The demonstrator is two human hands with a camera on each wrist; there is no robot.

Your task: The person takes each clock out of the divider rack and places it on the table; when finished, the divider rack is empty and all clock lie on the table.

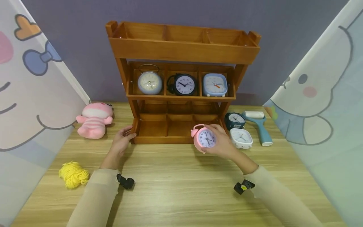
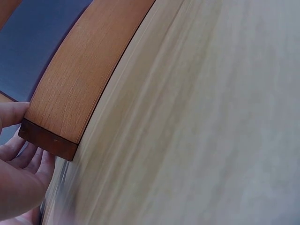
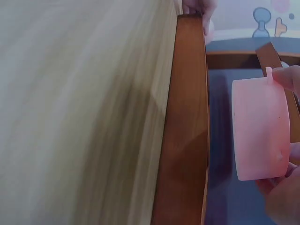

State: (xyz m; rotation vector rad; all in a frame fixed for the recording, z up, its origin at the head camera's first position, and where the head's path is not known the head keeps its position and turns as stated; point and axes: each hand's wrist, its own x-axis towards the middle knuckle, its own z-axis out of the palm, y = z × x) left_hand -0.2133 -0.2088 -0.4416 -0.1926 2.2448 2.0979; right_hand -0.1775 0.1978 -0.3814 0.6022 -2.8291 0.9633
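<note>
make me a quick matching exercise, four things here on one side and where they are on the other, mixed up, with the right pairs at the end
Things
1. pink alarm clock
2. light blue clock
3. yellow yarn
4. lint roller

Places
A. on the table, left of the left sleeve
B. on the table, right of the wooden rack
C. held in the right hand
D. in the right compartment of the rack's middle tier

Right pairs
1-C
2-D
3-A
4-B
</note>
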